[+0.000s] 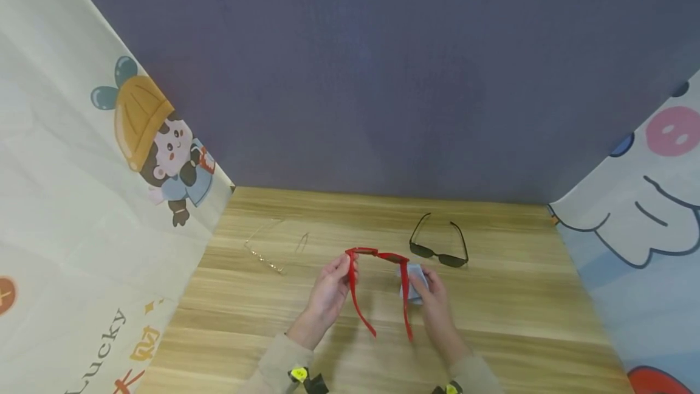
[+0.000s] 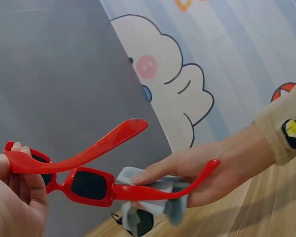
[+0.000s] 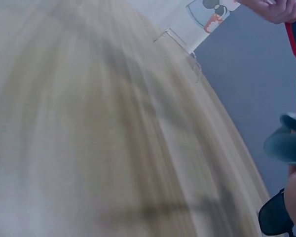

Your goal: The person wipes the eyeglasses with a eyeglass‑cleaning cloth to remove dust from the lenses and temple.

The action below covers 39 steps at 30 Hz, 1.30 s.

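Raised above the wooden table, a pair of red sunglasses (image 1: 377,253) with dark lenses has both arms unfolded towards the person. My left hand (image 1: 327,293) pinches it by the left front corner, near the hinge, as the left wrist view (image 2: 15,207) also shows. In my right hand (image 1: 437,309) is a folded light blue-grey cloth (image 1: 418,271), gripped between thumb and fingers beside the right arm of the sunglasses. The left wrist view has the cloth (image 2: 150,205) behind that red arm; whether it touches the frame I cannot tell.
Black sunglasses (image 1: 451,260) lie unfolded on the table (image 1: 492,321), beyond my right hand. Thin gold-rimmed glasses (image 1: 262,259) lie to the left. A dark grey panel (image 1: 350,78) stands at the back, with printed cartoon sheets at both sides.
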Tool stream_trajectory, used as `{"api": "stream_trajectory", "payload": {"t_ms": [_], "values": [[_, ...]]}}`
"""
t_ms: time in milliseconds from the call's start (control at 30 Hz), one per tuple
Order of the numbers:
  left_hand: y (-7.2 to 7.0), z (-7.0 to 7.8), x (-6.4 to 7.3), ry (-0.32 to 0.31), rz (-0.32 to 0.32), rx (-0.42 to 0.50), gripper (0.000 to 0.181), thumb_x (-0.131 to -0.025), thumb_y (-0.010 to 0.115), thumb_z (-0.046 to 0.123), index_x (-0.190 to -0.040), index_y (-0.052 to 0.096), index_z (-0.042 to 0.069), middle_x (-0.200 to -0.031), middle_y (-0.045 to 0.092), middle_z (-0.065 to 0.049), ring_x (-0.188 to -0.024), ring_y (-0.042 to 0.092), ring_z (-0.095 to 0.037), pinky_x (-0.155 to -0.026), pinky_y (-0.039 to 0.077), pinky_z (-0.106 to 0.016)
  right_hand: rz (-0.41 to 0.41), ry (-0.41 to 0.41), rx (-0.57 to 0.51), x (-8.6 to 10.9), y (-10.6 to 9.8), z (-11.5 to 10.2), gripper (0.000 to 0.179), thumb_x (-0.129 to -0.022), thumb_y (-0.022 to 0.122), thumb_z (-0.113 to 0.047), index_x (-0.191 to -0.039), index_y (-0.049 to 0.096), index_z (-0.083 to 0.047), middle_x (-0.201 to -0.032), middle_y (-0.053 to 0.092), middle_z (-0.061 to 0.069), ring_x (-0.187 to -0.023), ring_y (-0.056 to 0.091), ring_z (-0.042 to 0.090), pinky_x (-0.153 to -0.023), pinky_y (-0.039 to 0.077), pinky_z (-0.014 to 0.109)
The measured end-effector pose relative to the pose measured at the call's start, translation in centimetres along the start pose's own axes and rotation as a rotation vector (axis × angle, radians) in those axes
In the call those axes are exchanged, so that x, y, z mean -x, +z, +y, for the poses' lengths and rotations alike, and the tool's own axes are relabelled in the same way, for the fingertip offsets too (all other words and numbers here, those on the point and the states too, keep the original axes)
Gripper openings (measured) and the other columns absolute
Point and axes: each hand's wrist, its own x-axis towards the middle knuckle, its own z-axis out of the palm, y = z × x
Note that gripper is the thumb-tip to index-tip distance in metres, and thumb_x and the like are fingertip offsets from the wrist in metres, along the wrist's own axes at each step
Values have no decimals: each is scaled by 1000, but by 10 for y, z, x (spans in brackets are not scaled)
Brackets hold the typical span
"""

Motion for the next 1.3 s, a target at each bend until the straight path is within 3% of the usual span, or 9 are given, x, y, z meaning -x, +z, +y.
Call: {"api": "stream_trajectory", "payload": {"t_ms": [233, 567, 933, 1133, 1300], "values": [[-3, 0, -3, 27, -9, 36, 22, -109, 49, 11, -103, 70, 9, -88, 63, 2, -79, 58, -8, -75, 51, -18, -91, 10, -45, 15, -8, 3, 19, -99, 65, -5, -116, 59, -1, -105, 69, -4, -91, 66, 13, -76, 58, 26], [0, 2, -2, 46, 20, 77, 24, -109, 49, 9, -100, 72, 11, -87, 64, 1, -77, 59, -9, -73, 52, -18, -129, 102, -87, 26, -7, 0, 14, -98, 65, -5, -111, 61, -6, -110, 68, 1, -96, 67, 18, -80, 59, 30], [-2, -2, 2, 17, -4, 23, 19, -107, 54, 11, -103, 72, 11, -86, 68, 4, -77, 61, -7, -76, 54, -18, -67, 107, -145, 9, -1, -2, 26, -103, 64, -17, -123, 53, -6, -109, 66, -2, -94, 64, 12, -79, 56, 23], [1, -4, 3, 5, -2, 11, 19, -108, 52, 11, -105, 70, 9, -89, 65, 2, -81, 60, -8, -77, 53, -18, -24, 149, -198, -3, 2, -10, 39, -104, 63, -24, -134, 47, -6, -118, 62, -3, -104, 64, 10, -88, 56, 23], [1, -3, 2, 10, 12, 16, 19, -108, 50, 10, -108, 69, 7, -90, 65, 3, -81, 60, -9, -76, 53, -18, -23, 151, -247, -2, 6, -12, 29, -103, 63, -18, -128, 52, -7, -114, 65, -2, -102, 65, 12, -88, 57, 26]]}}
